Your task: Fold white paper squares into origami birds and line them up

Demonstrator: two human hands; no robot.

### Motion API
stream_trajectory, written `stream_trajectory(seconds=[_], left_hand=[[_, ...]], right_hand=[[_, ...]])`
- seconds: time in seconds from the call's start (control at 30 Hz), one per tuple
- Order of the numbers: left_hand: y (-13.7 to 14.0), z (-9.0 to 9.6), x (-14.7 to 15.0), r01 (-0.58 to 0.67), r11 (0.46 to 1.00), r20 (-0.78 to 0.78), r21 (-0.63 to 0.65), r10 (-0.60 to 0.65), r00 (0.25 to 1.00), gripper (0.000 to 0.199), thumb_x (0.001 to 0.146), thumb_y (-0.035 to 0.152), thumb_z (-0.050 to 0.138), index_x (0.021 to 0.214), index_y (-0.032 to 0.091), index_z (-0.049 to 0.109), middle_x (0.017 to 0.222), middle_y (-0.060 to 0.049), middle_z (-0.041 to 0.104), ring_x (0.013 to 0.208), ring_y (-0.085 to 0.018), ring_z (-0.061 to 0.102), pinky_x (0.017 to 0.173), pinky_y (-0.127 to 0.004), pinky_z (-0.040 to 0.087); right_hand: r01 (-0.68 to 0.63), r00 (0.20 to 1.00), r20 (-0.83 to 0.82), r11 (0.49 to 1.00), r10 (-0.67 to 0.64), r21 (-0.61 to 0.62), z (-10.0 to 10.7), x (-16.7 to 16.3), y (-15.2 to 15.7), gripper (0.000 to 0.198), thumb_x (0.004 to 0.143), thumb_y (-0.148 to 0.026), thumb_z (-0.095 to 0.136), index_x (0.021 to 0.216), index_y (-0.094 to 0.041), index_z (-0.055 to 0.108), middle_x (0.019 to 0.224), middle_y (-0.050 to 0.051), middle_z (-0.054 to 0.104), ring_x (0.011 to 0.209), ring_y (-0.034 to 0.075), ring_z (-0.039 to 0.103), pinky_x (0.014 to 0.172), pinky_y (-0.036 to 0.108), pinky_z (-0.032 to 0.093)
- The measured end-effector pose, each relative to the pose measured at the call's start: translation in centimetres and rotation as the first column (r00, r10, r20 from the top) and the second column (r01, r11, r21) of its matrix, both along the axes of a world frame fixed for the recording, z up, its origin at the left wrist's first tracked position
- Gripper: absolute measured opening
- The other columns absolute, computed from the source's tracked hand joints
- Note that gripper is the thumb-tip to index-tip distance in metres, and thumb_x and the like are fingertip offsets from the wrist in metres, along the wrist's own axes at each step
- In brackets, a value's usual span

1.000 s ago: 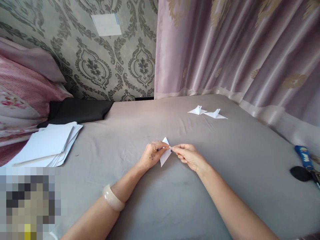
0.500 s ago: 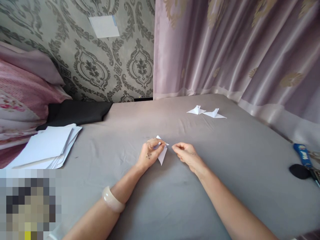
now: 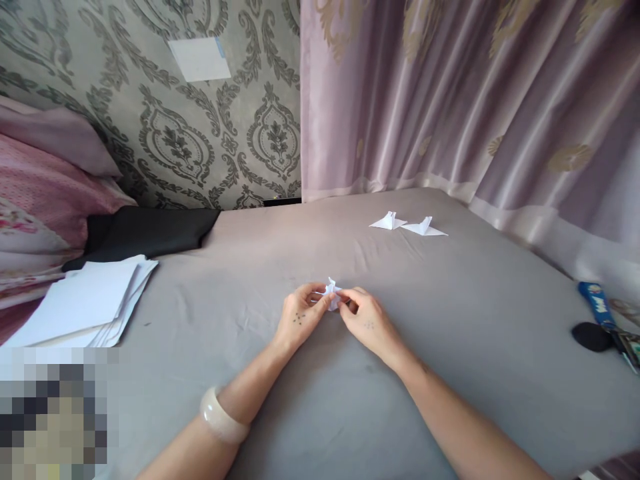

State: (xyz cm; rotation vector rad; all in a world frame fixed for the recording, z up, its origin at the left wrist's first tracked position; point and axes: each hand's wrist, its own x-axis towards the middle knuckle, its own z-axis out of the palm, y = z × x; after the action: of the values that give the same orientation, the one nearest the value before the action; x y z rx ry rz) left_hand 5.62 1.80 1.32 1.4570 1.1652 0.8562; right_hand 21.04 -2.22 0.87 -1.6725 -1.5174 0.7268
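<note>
A small white folded-paper figure is pinched between both my hands, just above the grey sheet. My left hand grips its left side with thumb and fingers; a pale bangle circles that forearm. On the other side, the thumb and fingertips of my right hand close on the paper's right edge. A thin point of paper sticks up between the hands, while the fingers hide much of the rest. Farther back lie two finished-looking paper birds with wings spread, side by side.
At left, a stack of white paper lies before a black folded item. A blue packet and a black round object sit at the right edge. Pink curtains hang behind. A blurred patch covers the lower left corner.
My right hand has moved left and taken hold of the paper figure, which was in my left hand alone. The figure has been turned, its long downward point no longer showing.
</note>
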Motion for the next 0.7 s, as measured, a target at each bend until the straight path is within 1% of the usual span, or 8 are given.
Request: stream_trajectory(seconds=[0.1, 0.17, 0.3, 0.37, 0.43, 0.5, 0.6, 0.7], left_hand=[[-0.2, -0.1, 0.3, 0.059, 0.994, 0.183, -0.088, -0.042, 0.982, 0.030, 0.083, 0.039, 0.063, 0.097, 0.013, 0.064, 0.086, -0.008, 0.073, 0.083, -0.021, 0.071, 0.077, -0.032, 0.057], [-0.1, -0.2, 0.4, 0.053, 0.995, 0.224, -0.086, -0.033, 0.974, 0.025, 0.084, 0.034, 0.061, 0.095, 0.012, 0.063, 0.085, -0.008, 0.072, 0.080, -0.019, 0.071, 0.077, -0.032, 0.057], [0.5, 0.0, 0.1, -0.058, 0.998, 0.153, -0.024, 0.061, 0.986, 0.020, 0.082, 0.029, 0.058, 0.092, 0.011, 0.063, 0.072, -0.003, 0.066, 0.064, -0.014, 0.064, 0.060, -0.023, 0.053], [1.1, 0.1, -0.3, -0.110, 0.994, 0.117, -0.014, 0.111, 0.987, 0.023, 0.082, 0.031, 0.058, 0.092, 0.011, 0.064, 0.067, -0.002, 0.063, 0.059, -0.012, 0.060, 0.053, -0.021, 0.048], [1.7, 0.2, -0.9, -0.116, 0.993, 0.105, -0.032, 0.119, 0.987, 0.026, 0.081, 0.034, 0.059, 0.092, 0.011, 0.065, 0.065, -0.001, 0.062, 0.054, -0.011, 0.056, 0.051, -0.021, 0.045], [2.2, 0.3, -1.5, -0.053, 0.996, 0.099, -0.070, 0.060, 0.993, 0.027, 0.081, 0.038, 0.060, 0.089, 0.012, 0.065, 0.063, 0.000, 0.061, 0.050, -0.009, 0.053, 0.050, -0.020, 0.042], [2.6, 0.5, -2.2, 0.098, 0.984, 0.094, -0.148, -0.084, 0.992, 0.033, 0.081, 0.044, 0.060, 0.076, 0.012, 0.064, 0.056, 0.001, 0.058, 0.044, -0.007, 0.048, 0.046, -0.020, 0.038], [2.6, 0.7, -2.5, 0.176, 0.965, 0.117, -0.197, -0.155, 0.981, 0.035, 0.079, 0.046, 0.063, 0.073, 0.012, 0.065, 0.055, 0.000, 0.058, 0.043, -0.007, 0.047, 0.046, -0.020, 0.037]], right_hand=[[-0.067, 0.987, 0.152, 0.996, 0.058, 0.053, 0.2, -0.5, -0.5, 0.023, 0.078, -0.017, 0.055, 0.097, -0.023, 0.067, 0.099, 0.005, 0.066, 0.083, 0.017, 0.061, 0.073, 0.028, 0.044], [-0.077, 0.957, 0.284, 0.994, 0.052, 0.079, 0.2, -0.8, -0.6, 0.021, 0.079, -0.018, 0.056, 0.097, -0.023, 0.066, 0.101, 0.005, 0.065, 0.088, 0.018, 0.061, 0.074, 0.028, 0.044], [-0.023, 0.888, 0.459, 0.997, -0.017, 0.080, -0.2, -1.1, -0.5, 0.010, 0.086, -0.025, 0.056, 0.090, -0.022, 0.064, 0.097, 0.005, 0.065, 0.083, 0.019, 0.061, 0.068, 0.027, 0.040], [-0.022, 0.865, 0.501, 0.997, -0.020, 0.077, -0.4, -1.1, -0.3, 0.012, 0.089, -0.025, 0.053, 0.086, -0.022, 0.064, 0.095, 0.005, 0.065, 0.078, 0.018, 0.061, 0.065, 0.027, 0.038], [-0.041, 0.858, 0.514, 0.996, -0.003, 0.075, -0.6, -1.0, -0.2, 0.016, 0.091, -0.025, 0.050, 0.082, -0.021, 0.062, 0.091, 0.004, 0.065, 0.074, 0.016, 0.060, 0.063, 0.027, 0.036], [-0.071, 0.854, 0.520, 0.995, 0.023, 0.072, -0.7, -0.9, -0.2, 0.019, 0.092, -0.025, 0.048, 0.078, -0.021, 0.061, 0.088, 0.003, 0.064, 0.072, 0.015, 0.060, 0.062, 0.026, 0.036], [-0.120, 0.859, 0.508, 0.990, 0.065, 0.076, -0.7, -0.7, -0.1, 0.020, 0.092, -0.025, 0.049, 0.075, -0.022, 0.059, 0.085, 0.002, 0.063, 0.069, 0.013, 0.058, 0.062, 0.026, 0.036], [-0.147, 0.873, 0.479, 0.986, 0.092, 0.078, -0.7, -0.4, 0.0, 0.021, 0.091, -0.025, 0.048, 0.074, -0.022, 0.059, 0.085, 0.002, 0.062, 0.068, 0.013, 0.057, 0.061, 0.025, 0.037]])
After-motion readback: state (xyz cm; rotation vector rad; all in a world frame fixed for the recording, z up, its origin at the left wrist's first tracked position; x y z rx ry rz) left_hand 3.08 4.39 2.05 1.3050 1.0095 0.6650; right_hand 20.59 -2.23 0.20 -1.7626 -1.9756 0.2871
